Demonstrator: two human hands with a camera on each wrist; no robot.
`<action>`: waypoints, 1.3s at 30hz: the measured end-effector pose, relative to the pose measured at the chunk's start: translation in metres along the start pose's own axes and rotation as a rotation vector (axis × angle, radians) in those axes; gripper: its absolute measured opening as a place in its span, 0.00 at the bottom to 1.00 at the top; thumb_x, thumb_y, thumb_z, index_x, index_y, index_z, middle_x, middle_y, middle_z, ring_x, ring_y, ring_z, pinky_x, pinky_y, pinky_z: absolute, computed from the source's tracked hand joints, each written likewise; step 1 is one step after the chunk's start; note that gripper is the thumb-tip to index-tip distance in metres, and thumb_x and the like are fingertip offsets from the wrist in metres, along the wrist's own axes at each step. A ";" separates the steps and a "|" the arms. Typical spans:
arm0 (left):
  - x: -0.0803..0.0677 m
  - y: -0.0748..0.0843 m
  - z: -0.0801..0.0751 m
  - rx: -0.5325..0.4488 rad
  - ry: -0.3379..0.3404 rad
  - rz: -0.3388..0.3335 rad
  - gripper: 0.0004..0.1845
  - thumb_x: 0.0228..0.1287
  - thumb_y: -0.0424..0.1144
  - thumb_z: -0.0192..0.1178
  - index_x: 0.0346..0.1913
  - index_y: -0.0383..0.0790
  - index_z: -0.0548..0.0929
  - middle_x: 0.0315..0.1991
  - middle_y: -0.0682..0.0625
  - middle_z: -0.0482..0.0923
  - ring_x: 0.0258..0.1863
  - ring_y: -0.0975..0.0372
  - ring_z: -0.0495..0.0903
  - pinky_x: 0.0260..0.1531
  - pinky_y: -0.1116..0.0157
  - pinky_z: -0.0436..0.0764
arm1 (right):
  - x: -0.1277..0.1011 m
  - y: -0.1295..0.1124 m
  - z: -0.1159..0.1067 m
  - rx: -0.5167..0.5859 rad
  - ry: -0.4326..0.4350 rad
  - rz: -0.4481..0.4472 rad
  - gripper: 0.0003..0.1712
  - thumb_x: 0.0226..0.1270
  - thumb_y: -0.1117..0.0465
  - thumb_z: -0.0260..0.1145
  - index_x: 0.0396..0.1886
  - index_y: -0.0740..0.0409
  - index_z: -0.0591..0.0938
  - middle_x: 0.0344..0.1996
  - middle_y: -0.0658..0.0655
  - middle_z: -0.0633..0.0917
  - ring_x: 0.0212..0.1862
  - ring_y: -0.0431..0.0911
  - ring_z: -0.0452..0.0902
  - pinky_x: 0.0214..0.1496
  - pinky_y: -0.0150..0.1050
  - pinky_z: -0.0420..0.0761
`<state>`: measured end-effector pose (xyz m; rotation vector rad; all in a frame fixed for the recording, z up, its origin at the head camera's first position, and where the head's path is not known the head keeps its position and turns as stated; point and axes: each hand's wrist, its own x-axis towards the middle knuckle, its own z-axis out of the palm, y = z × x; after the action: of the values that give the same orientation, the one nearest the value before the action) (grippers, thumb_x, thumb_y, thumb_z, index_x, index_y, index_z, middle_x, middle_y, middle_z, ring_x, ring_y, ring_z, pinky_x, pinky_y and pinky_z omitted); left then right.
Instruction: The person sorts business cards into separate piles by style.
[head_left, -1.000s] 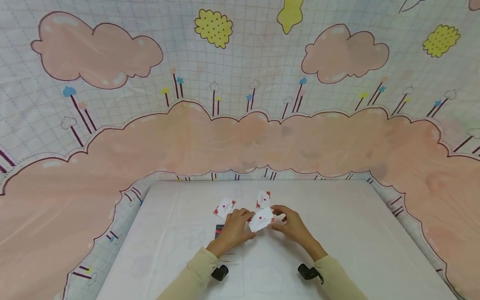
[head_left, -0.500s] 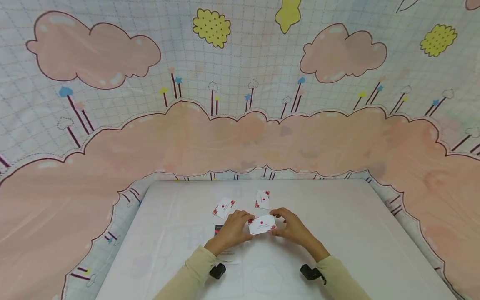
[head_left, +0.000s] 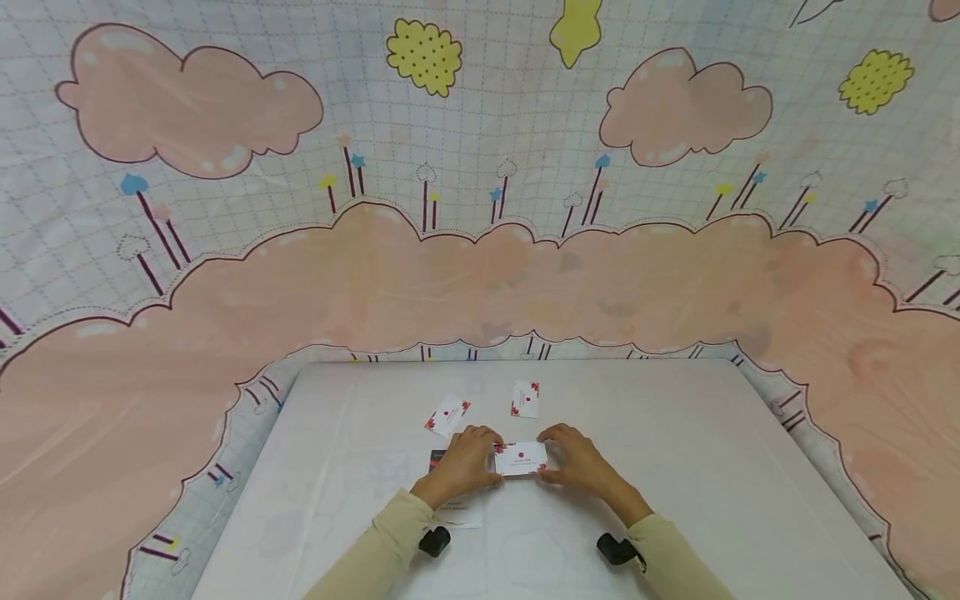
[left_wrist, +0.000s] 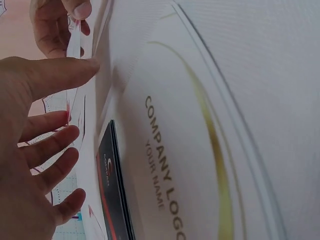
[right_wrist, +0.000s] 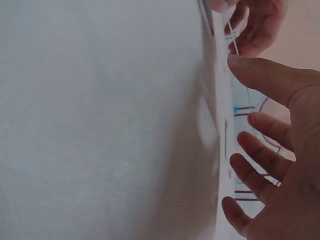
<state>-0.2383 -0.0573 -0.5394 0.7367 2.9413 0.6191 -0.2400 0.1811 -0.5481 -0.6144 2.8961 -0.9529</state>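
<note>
Between my two hands is a white business card (head_left: 521, 458) with red flowers at its corners and a red dot in the middle. My left hand (head_left: 465, 460) pinches its left end with thumb and fingertips. At the opposite end, the thumb and index finger of my right hand (head_left: 581, 462) hold the card's edge. The right wrist view shows the card edge-on as a thin line, the other fingers spread. Beneath my left wrist lie white-and-gold cards (left_wrist: 165, 125) printed "COMPANY LOGO". Next to them are black-and-red cards (left_wrist: 114, 185), mostly hidden by that hand in the head view.
Farther back on the white table (head_left: 675, 433) lie two more flowered cards, one slanted (head_left: 447, 414) and one standing lengthwise away from me (head_left: 525, 399). A cloud-patterned cloth (head_left: 480, 283) surrounds the table's back and sides. Black wrist cameras (head_left: 617, 547) sit at both cuffs.
The business card has turned from a tilt, right end higher, to level, and has come down toward me. Both hands moved with it. The cards on the table stay put.
</note>
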 end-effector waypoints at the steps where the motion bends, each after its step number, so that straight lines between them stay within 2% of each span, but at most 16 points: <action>1: 0.000 -0.001 0.001 0.000 -0.007 -0.002 0.30 0.49 0.46 0.75 0.56 0.42 0.79 0.57 0.49 0.78 0.60 0.53 0.72 0.60 0.52 0.71 | 0.000 0.000 0.000 -0.009 0.000 -0.005 0.29 0.47 0.56 0.80 0.51 0.52 0.80 0.54 0.55 0.81 0.61 0.55 0.74 0.63 0.64 0.70; 6: 0.000 -0.001 0.004 -0.014 -0.040 -0.015 0.29 0.51 0.45 0.74 0.56 0.42 0.79 0.58 0.49 0.77 0.61 0.53 0.72 0.65 0.52 0.69 | -0.001 0.003 0.004 -0.048 0.007 -0.020 0.29 0.46 0.54 0.81 0.50 0.52 0.81 0.52 0.55 0.81 0.59 0.56 0.75 0.60 0.63 0.71; 14: 0.002 -0.001 0.005 0.011 -0.031 -0.021 0.28 0.49 0.46 0.75 0.53 0.42 0.80 0.56 0.48 0.77 0.63 0.50 0.69 0.69 0.50 0.63 | 0.000 0.004 0.008 -0.118 0.015 0.005 0.27 0.48 0.54 0.80 0.50 0.50 0.82 0.52 0.53 0.81 0.59 0.55 0.74 0.62 0.62 0.70; 21: 0.002 0.000 0.004 -0.012 -0.056 -0.037 0.28 0.50 0.46 0.75 0.54 0.40 0.81 0.57 0.46 0.76 0.62 0.50 0.70 0.70 0.49 0.62 | 0.001 0.005 0.010 -0.155 0.019 0.017 0.26 0.47 0.53 0.80 0.48 0.49 0.83 0.51 0.52 0.81 0.58 0.53 0.74 0.60 0.58 0.71; 33: 0.005 -0.002 0.006 -0.011 -0.065 -0.052 0.28 0.48 0.47 0.76 0.53 0.40 0.82 0.57 0.46 0.76 0.61 0.49 0.71 0.72 0.44 0.58 | 0.002 0.008 0.012 -0.157 -0.004 0.006 0.26 0.48 0.52 0.80 0.49 0.50 0.84 0.52 0.53 0.80 0.58 0.53 0.73 0.60 0.58 0.71; 39: 0.002 -0.002 0.006 -0.019 -0.066 -0.053 0.31 0.50 0.47 0.75 0.57 0.41 0.80 0.60 0.46 0.76 0.64 0.50 0.70 0.73 0.45 0.57 | 0.000 0.006 0.010 -0.113 -0.004 0.034 0.30 0.49 0.54 0.80 0.53 0.52 0.82 0.54 0.54 0.80 0.60 0.54 0.73 0.63 0.60 0.71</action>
<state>-0.2404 -0.0558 -0.5460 0.6618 2.8799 0.6062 -0.2402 0.1798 -0.5598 -0.5710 2.9627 -0.7878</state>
